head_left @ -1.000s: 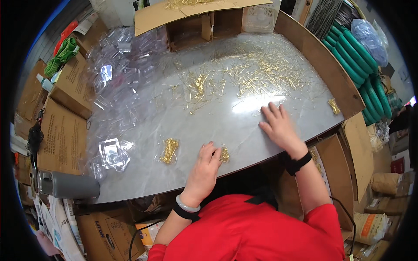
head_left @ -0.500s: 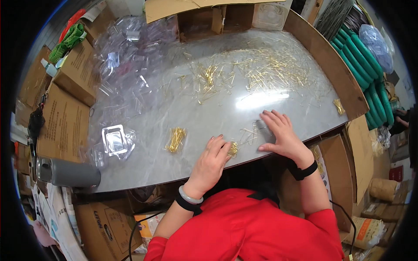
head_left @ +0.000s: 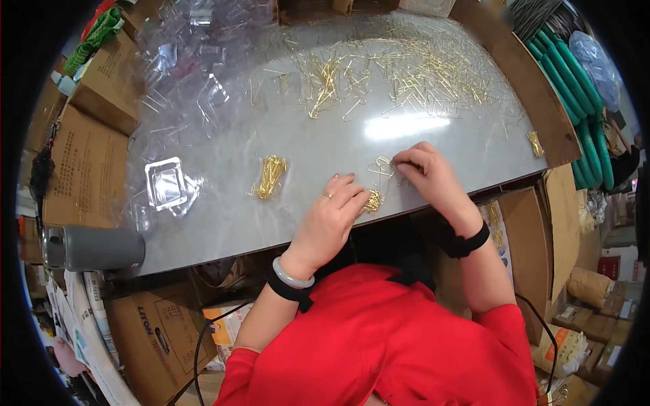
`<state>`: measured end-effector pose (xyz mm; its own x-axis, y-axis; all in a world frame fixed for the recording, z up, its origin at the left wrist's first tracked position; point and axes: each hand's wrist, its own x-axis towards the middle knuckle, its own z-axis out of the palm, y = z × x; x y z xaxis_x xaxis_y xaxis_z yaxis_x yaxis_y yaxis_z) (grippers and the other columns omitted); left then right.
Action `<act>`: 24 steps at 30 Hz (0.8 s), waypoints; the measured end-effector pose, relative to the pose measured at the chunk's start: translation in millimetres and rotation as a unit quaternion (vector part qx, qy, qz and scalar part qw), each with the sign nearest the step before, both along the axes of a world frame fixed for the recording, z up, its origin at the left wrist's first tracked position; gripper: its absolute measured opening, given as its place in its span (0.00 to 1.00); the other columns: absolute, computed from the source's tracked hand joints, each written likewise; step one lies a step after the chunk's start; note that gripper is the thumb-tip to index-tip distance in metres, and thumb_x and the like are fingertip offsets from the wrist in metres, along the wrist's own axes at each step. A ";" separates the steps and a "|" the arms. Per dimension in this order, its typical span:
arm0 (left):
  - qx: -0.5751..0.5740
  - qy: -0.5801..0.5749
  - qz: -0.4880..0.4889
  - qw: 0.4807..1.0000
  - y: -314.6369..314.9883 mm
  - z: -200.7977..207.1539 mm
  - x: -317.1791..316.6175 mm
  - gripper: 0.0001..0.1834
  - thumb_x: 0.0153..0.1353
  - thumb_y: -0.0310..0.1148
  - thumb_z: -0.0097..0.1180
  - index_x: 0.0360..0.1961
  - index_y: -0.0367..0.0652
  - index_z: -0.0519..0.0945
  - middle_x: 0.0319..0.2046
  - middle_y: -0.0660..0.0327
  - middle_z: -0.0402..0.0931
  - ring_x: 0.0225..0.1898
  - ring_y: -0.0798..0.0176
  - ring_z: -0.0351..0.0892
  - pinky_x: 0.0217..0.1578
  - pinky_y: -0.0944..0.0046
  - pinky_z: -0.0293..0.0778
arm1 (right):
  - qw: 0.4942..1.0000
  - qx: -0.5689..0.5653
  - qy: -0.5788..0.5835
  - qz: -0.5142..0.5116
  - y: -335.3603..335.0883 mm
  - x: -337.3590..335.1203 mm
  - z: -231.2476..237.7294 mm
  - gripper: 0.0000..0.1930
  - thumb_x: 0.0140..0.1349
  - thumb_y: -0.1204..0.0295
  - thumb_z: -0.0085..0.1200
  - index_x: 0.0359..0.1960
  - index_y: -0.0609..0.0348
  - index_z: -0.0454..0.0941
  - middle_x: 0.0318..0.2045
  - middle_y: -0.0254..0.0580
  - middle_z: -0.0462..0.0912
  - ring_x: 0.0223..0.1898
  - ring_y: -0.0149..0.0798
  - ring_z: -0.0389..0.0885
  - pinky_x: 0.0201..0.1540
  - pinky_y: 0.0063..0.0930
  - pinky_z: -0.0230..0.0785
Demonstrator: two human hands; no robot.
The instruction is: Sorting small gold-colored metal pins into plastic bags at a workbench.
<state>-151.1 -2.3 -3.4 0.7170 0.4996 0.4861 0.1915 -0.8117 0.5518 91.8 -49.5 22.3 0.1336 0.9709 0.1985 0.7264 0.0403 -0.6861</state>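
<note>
My left hand (head_left: pixel 330 215) rests on the table near its front edge. Its fingers curl at the side of a small bundle of gold wire hooks (head_left: pixel 373 201), gripping it partly out of sight. To the right, my right hand (head_left: pixel 433 177) pinches thumb and fingers at a few loose gold wire hooks (head_left: pixel 383 166) on the tabletop. A larger bundle of gold hooks (head_left: pixel 272 177) lies to the left of my left hand. Many more loose hooks (head_left: pixel 440 74) are spread over the far part of the table.
Clear plastic packages (head_left: pixel 183 74) cover the table's left side, and a shiny clear tray (head_left: pixel 166 183) lies nearer. A grey bottle (head_left: pixel 95 247) lies at the left front edge. Another small hook bundle (head_left: pixel 535 143) sits by the cardboard wall (head_left: pixel 521 74) on the right.
My right hand has gone from spread fingers to a pinch at the loose hooks. My left hand stays by the small bundle. The whole view has tilted, shifting the table upward.
</note>
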 end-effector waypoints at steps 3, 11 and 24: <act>0.010 -0.002 0.011 1.000 -0.8 -2.7 -0.4 0.15 0.59 0.20 0.61 0.49 0.36 0.80 0.48 0.53 0.78 0.59 0.42 0.75 0.64 0.44 0.70 | 0.995 -0.080 0.062 -0.012 4.1 5.1 12.4 0.10 0.63 0.73 0.61 0.44 0.61 0.86 0.38 0.46 0.83 0.40 0.43 0.82 0.45 0.34 0.74; 0.006 -0.005 0.011 1.000 -0.1 -0.4 0.8 0.15 0.59 0.21 0.63 0.48 0.35 0.81 0.48 0.54 0.78 0.58 0.44 0.77 0.64 0.44 0.72 | 0.978 -0.118 0.157 -0.065 7.0 13.7 1.3 0.11 0.66 0.71 0.61 0.46 0.63 0.85 0.41 0.40 0.84 0.42 0.34 0.82 0.47 0.27 0.74; 0.001 0.002 0.013 1.000 0.9 2.9 0.1 0.15 0.58 0.20 0.62 0.48 0.36 0.81 0.48 0.54 0.78 0.57 0.45 0.77 0.64 0.45 0.72 | 0.994 -0.098 0.019 -0.037 20.2 0.0 17.1 0.09 0.63 0.70 0.62 0.38 0.63 0.83 0.33 0.47 0.81 0.32 0.42 0.80 0.39 0.35 0.73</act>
<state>-151.0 -1.4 -0.5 0.7060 0.5166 0.4844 0.2148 -0.8080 0.5487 91.7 -29.3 39.4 0.2105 0.9776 0.0003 0.6958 -0.1496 -0.7025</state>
